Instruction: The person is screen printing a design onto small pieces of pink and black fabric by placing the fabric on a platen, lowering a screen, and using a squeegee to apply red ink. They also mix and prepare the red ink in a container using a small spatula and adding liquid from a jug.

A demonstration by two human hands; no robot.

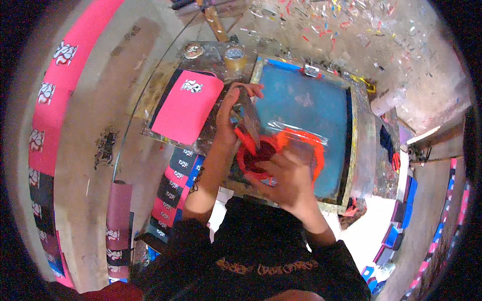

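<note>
My left hand (229, 114) is closed round a flat squeegee (249, 120), held tilted with red ink along its side. Its lower end reaches into a red-smeared pot (246, 159) of dark red ink. Blurred by motion, my right hand (288, 175) is over the near side of the pot; what its fingers hold, if anything, does not show. Beyond it lies a blue screen-printing frame (301, 95) with a patch of bright red-orange ink (318, 155) on its mesh. A clear strip (298, 131) crosses the mesh just above that ink.
Left of the frame, a pink printed fabric panel (186, 110) lies on the worktable. Behind it stand a roll of tape (234, 56) and a round lid (194, 50). Printed pieces hang or lie in rows at left (44, 135) and right (439, 241). Colored scraps (346, 22) litter the far floor.
</note>
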